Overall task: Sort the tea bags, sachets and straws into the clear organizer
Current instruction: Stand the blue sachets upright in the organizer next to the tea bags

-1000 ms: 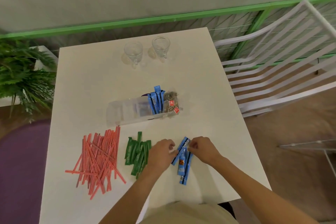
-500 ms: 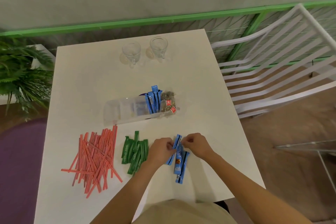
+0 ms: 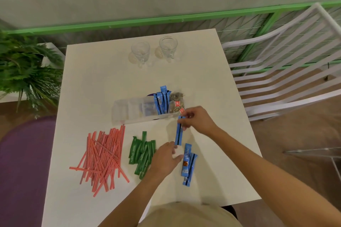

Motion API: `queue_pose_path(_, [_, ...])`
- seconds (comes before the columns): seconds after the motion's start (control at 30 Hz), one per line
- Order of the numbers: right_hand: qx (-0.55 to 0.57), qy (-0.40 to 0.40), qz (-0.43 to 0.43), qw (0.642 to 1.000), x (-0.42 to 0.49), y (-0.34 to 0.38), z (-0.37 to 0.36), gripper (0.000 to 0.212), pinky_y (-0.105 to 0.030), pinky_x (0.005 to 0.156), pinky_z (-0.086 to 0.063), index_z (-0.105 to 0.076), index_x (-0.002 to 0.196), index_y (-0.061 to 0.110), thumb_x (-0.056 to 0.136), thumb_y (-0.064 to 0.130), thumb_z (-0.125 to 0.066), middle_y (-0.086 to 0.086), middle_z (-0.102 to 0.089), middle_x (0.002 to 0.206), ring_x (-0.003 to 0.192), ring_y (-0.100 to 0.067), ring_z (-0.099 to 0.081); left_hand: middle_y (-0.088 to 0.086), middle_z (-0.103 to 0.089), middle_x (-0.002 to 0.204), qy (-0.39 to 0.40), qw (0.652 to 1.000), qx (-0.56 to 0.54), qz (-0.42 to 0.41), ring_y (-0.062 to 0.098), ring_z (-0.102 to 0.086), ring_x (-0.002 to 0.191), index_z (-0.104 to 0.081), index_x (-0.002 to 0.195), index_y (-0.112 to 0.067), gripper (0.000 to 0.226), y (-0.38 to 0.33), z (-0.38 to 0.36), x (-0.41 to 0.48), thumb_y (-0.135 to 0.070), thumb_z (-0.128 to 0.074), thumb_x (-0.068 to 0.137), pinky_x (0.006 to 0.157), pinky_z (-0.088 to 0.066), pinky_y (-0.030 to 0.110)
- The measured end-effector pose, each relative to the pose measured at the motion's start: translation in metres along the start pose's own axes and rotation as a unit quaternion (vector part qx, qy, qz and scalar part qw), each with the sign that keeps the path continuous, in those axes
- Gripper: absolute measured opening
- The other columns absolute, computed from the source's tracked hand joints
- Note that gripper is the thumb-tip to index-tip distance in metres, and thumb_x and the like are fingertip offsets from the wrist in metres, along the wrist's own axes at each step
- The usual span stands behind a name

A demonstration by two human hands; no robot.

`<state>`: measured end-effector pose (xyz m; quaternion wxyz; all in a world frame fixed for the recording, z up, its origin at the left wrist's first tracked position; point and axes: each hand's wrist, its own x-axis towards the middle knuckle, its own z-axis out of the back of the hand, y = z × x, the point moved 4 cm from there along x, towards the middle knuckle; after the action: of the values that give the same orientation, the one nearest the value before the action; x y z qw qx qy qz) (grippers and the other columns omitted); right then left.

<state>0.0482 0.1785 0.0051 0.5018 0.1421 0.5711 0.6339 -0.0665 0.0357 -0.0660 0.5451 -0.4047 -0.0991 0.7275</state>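
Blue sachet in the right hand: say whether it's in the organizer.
Out. The right hand pinches the blue sachet by its top, in front of the clear organizer.

A white table (image 3: 92, 79) carries two glass mugs (image 3: 140, 54) at its far edge, a clear organizer (image 3: 132, 110) mid-table, and nearer, left to right, red straws (image 3: 103, 156), green sachets (image 3: 143, 153) and blue sachets (image 3: 188, 164)
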Motion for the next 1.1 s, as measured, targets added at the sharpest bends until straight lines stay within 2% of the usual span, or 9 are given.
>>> queue_pose_path(0.13, [-0.013, -0.030, 0.039, 0.999, 0.029, 0.038, 0.014, 0.007, -0.023, 0.056, -0.054, -0.072, 0.083, 0.000, 0.082, 0.007, -0.074, -0.014, -0.071, 0.065, 0.055, -0.017, -0.068, -0.006, -0.055, 0.113, -0.016, 0.995, 0.100, -0.011, 0.013, -0.058, 0.103, -0.047, 0.125, -0.024, 0.051, -0.014, -0.010, -0.002, -0.050, -0.063, 0.085, 0.077, -0.048, 0.030])
queue_pose_path(0.23, [-0.024, -0.037, 0.063, 0.997, 0.049, 0.058, 0.018, 0.005, -0.026, 0.059, -0.056, -0.072, 0.084, 0.000, 0.083, 0.005, -0.072, -0.014, -0.071, 0.069, 0.057, -0.016, -0.068, -0.004, -0.055, 0.112, -0.013, 0.989, 0.145, -0.024, 0.015, -0.058, 0.100, -0.045, 0.123, -0.024, 0.047, -0.023, -0.014, 0.003, -0.047, -0.063, 0.086, 0.073, -0.045, 0.030])
queue_pose_path(0.37, [-0.027, -0.030, 0.072, 0.997, 0.067, 0.074, 0.014, 0.005, -0.031, 0.066, -0.060, -0.071, 0.088, -0.001, 0.084, 0.002, -0.070, -0.021, -0.072, 0.078, 0.070, -0.030, -0.073, -0.002, -0.057, 0.108, -0.015, 0.985, 0.166, -0.051, 0.018, -0.059, 0.095, -0.045, 0.123, -0.022, 0.044, -0.026, -0.015, 0.004, -0.042, -0.062, 0.087, 0.069, -0.043, 0.029])
queue_pose_path(0.53, [-0.133, -0.018, 0.074, 0.988, 0.079, 0.075, 0.001, 0.006, -0.011, 0.055, -0.050, -0.071, 0.088, -0.002, 0.085, 0.002, -0.069, -0.019, -0.072, 0.077, 0.064, -0.023, -0.068, -0.006, -0.062, 0.103, -0.020, 0.989, 0.140, -0.043, 0.016, -0.061, 0.090, -0.051, 0.114, -0.025, 0.026, -0.020, -0.018, 0.002, -0.036, -0.056, 0.091, 0.067, -0.043, 0.028])
queue_pose_path(0.6, [-0.182, 0.001, 0.071, 0.981, 0.083, 0.068, -0.006, 0.007, -0.014, 0.060, -0.050, -0.072, 0.089, -0.003, 0.085, 0.001, -0.068, -0.017, -0.072, 0.082, 0.067, -0.021, -0.066, -0.006, -0.065, 0.100, -0.026, 0.990, 0.133, -0.041, 0.016, -0.063, 0.088, -0.053, 0.110, -0.025, 0.022, -0.019, -0.018, 0.002, -0.036, -0.057, 0.092, 0.066, -0.041, 0.028])
queue_pose_path(0.7, [-0.256, 0.026, 0.047, 0.965, 0.088, 0.055, -0.016, 0.010, -0.028, 0.069, -0.051, -0.074, 0.092, -0.001, 0.086, 0.003, -0.066, -0.012, -0.069, 0.085, 0.072, -0.021, -0.061, -0.006, -0.067, 0.097, -0.029, 0.991, 0.123, -0.037, 0.016, -0.064, 0.087, -0.056, 0.108, -0.026, 0.021, -0.019, -0.017, 0.001, -0.037, -0.058, 0.091, 0.064, -0.040, 0.028])
queue_pose_path(0.83, [-0.304, 0.037, 0.040, 0.951, 0.092, 0.048, -0.022, 0.012, -0.026, 0.063, -0.042, -0.073, 0.084, 0.001, 0.089, 0.008, -0.065, -0.009, -0.062, 0.073, 0.064, -0.020, -0.053, -0.008, -0.068, 0.096, -0.017, 0.997, 0.073, -0.011, 0.012, -0.064, 0.088, -0.060, 0.106, -0.028, 0.018, -0.014, -0.015, 0.002, -0.034, -0.061, 0.089, 0.069, -0.045, 0.026])
queue_pose_path(1.0, [-0.281, 0.012, 0.053, 0.958, 0.087, 0.055, -0.012, 0.017, -0.026, 0.072, -0.048, -0.071, 0.101, 0.006, 0.086, 0.013, -0.069, -0.005, -0.066, 0.089, 0.076, -0.017, -0.059, -0.012, -0.064, 0.085, -0.017, 0.999, -0.038, 0.024, 0.008, -0.059, 0.076, -0.068, 0.100, -0.023, 0.012, -0.004, -0.004, 0.000, -0.024, -0.067, 0.088, 0.070, -0.050, 0.024])
queue_pose_path(1.1, [-0.229, -0.034, 0.063, 0.971, 0.076, 0.058, 0.000, 0.022, -0.024, 0.071, -0.047, -0.069, 0.107, 0.009, 0.086, 0.015, -0.069, -0.003, -0.067, 0.093, 0.076, -0.016, -0.060, -0.010, -0.063, 0.078, -0.022, 0.991, -0.130, 0.037, 0.009, -0.064, 0.067, -0.068, 0.088, -0.022, 0.007, 0.005, 0.010, -0.001, -0.018, -0.072, 0.085, 0.066, -0.054, 0.022])
